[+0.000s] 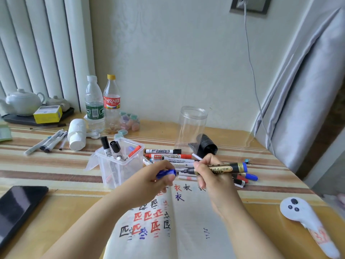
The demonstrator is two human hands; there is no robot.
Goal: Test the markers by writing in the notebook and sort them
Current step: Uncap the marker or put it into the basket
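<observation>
My right hand (209, 174) grips a black and gold marker (222, 168) with a blue end, held level above the table, its bare tip pointing left. My left hand (158, 178) holds the marker's blue cap (166, 173) a short way from that tip. Below both hands lies the open notebook (186, 230), covered in red, black and blue characters. A pile of several markers (168, 157) lies on the table behind my hands. A clear plastic bin (119, 165) to the left holds black and red markers.
A tall clear jar (192, 128) stands behind the pile beside a black roll (207, 144). Two bottles (102, 103), a white container (77, 134) and loose pens (46, 143) lie at back left. A dark tablet (16, 208) sits near left; a white controller (302, 212) near right.
</observation>
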